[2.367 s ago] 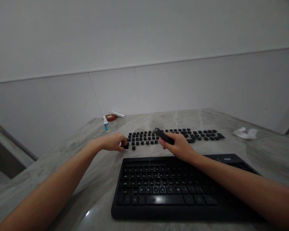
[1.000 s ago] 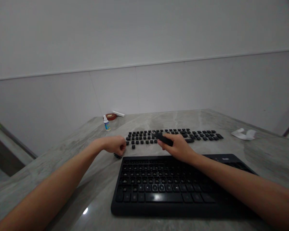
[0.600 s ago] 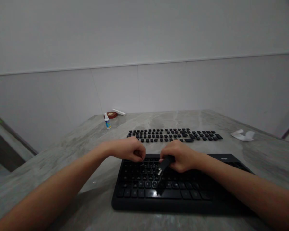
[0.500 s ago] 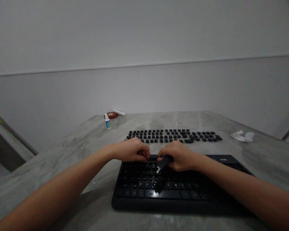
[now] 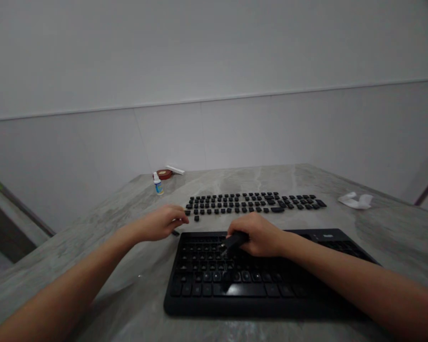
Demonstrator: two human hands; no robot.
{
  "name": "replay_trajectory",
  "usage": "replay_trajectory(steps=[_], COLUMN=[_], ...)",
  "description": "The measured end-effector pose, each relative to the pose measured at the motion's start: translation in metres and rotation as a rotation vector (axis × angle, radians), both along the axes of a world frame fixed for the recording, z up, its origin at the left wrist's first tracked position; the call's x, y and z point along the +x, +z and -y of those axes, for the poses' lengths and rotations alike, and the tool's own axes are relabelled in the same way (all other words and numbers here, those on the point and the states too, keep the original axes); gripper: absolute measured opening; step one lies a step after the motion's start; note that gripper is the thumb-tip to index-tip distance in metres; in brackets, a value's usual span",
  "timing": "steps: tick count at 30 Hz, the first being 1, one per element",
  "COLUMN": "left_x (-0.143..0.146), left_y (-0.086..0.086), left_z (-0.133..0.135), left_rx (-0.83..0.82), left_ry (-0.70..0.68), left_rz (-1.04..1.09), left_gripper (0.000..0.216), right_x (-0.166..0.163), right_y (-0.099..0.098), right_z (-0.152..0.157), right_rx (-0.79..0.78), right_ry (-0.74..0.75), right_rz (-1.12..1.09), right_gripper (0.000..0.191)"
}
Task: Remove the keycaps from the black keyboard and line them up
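A black keyboard (image 5: 231, 304) lies in front of me, many of its upper keycaps off and its lower rows still fitted. My right hand (image 5: 258, 235) is closed round a black keycap puller (image 5: 235, 241) and holds its metal tip over the bare upper rows. Just beyond the keyboard's left corner, my left hand (image 5: 166, 222) hovers low over the table with fingers bent together. What sits between those fingertips, if anything, is hidden. Below its thumb shows a small dark piece (image 5: 175, 233); whether held or lying there, I cannot tell. A single keycap (image 5: 196, 218) lies right of the fingertips.
Behind the keyboard, loose keycaps (image 5: 237, 204) stand in rows on the grey marbled table (image 5: 128, 266). Crumpled white tissue (image 5: 355, 200) lies at right. Toward the back left are a small spray bottle (image 5: 158, 185), a round reddish-brown case (image 5: 163, 174) and a white strip (image 5: 175, 169).
My left hand has moved left, off the keyboard to the table beside its corner. My right hand has shifted slightly left with the keycap puller. The single front keycap is now visible.
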State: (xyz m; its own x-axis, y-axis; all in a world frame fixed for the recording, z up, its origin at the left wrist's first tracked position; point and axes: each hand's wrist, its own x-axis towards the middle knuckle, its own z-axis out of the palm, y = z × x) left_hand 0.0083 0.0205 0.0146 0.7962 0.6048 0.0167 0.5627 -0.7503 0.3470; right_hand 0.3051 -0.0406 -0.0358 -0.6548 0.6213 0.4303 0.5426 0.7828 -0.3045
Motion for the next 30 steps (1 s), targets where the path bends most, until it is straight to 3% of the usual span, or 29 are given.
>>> replay_trajectory(steps=[3, 7, 10, 14, 17, 22, 26, 30], left_x=[-0.026, -0.033, -0.025, 0.012, 0.062, 0.130, 0.140, 0.134], left_y=[-0.012, -0.020, -0.021, -0.022, -0.027, -0.048, -0.061, -0.063], left_z=[-0.006, -0.015, -0.016, 0.001, 0.025, 0.043, 0.039, 0.036], left_rx=[-0.044, -0.077, -0.081, -0.187, -0.431, -0.795, -0.975, -1.047], left_ry=[0.023, 0.042, 0.120, 0.243, 0.251, 0.273, 0.289, 0.277], left_rz=[-0.076, -0.032, 0.121, 0.455, 0.717, 1.075, 1.213, 1.248], left_gripper=[0.038, 0.020, 0.013, 0.023, 0.030, 0.042, 0.046, 0.043], right_x=[-0.002, -0.001, 0.000, -0.002, -0.005, -0.001, 0.004, 0.003], right_y=[-0.001, 0.002, 0.008, 0.019, 0.025, 0.020, 0.012, 0.009], right_z=[-0.001, -0.001, 0.000, 0.003, 0.007, 0.011, 0.009, 0.008], right_rx=[0.007, 0.007, -0.025, -0.130, -0.272, -0.511, -0.569, -0.577], right_ry=[0.014, 0.010, -0.019, -0.129, -0.245, -0.361, -0.441, -0.444], right_rz=[-0.012, -0.024, -0.071, -0.236, -0.413, -0.641, -0.729, -0.742], right_gripper=[0.021, 0.023, 0.023, 0.002, 0.022, 0.030, 0.031, 0.029])
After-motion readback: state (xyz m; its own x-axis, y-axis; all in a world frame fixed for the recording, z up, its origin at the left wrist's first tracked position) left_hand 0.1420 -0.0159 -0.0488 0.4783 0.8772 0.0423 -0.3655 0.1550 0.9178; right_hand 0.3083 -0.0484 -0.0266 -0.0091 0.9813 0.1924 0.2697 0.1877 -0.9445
